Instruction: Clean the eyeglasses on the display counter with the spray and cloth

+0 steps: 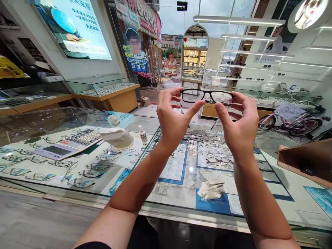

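Note:
A pair of black-framed eyeglasses (pixel 206 92) is held up above the glass counter, lenses level and roughly facing me. My left hand (pixel 173 112) grips its left end, fingers curled at the outer edge and thumb near the lower rim. At the opposite end my right hand (pixel 237 119) pinches the frame, its thumb below the right lens. The temples point down and partly hide behind the hands. Beneath the arms, a crumpled beige cloth (pixel 211 190) lies on the counter top (pixel 178 195).
Rows of spectacle frames (pixel 220 160) show in the counter. Left of my arms stand a calculator (pixel 70 145), a white handheld scanner (pixel 118 137) and a small spray bottle (pixel 142 134). A brown wooden stand (pixel 303 164) is at right. Beyond are an arched mirror (pixel 195 57) and a pink bicycle (pixel 293 119).

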Motion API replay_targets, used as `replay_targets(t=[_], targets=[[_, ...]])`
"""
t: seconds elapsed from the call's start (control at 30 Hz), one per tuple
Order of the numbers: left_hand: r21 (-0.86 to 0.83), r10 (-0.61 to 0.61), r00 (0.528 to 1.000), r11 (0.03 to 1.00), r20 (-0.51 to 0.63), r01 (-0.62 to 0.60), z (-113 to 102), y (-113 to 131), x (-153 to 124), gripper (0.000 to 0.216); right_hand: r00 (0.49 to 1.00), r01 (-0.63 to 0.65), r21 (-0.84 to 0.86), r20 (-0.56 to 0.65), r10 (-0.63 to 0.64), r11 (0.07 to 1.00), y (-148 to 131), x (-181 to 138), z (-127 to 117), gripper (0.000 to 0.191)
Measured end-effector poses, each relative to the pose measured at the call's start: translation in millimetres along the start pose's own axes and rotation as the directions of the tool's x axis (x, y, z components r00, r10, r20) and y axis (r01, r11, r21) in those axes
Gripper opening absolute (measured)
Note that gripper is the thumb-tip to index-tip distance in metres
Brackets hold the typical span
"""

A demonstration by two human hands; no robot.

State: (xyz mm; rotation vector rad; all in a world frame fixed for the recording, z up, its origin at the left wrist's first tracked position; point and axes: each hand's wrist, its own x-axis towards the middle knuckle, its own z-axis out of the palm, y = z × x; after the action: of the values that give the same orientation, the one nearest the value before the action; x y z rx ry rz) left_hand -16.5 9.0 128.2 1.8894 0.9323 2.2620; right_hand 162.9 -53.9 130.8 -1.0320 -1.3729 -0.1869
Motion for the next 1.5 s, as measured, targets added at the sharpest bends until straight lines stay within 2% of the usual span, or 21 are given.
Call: replay_targets(t=[0.37,0.57,0.8,1.2,1.5], targets=[[-0.117,-0.092,0.995,0.988,0.045,0.097,3,-5,0,0.064,0.999,-0.036,-0.015,-0.012,0.036,0.999,9,5,-1,0.068],[-0.060,-0.046,0.998,0.997,0.032,0.048,1,-3,-1,0.062,0.996,-0.076,-0.005,0.051,0.076,0.997,15,7,-1,0.070],[0.032,0.033,0.999,0.999,0.032,-0.034,0,-4,-3,0.059,0.996,-0.046,-0.038,0.075,0.048,0.998,18,7,-1,0.070],[0.017,0.042,0.999,0.999,0.030,-0.043,0,-3,-2,0.062,0.997,-0.034,-0.059,0.068,0.038,0.998,21,7,-2,0.074],[-0.008,0.018,0.993,1.000,0.119,-0.017,2,-9,0,0.060,0.999,0.049,-0.123,0.023,-0.047,0.991,15,6,-4,0.072]])
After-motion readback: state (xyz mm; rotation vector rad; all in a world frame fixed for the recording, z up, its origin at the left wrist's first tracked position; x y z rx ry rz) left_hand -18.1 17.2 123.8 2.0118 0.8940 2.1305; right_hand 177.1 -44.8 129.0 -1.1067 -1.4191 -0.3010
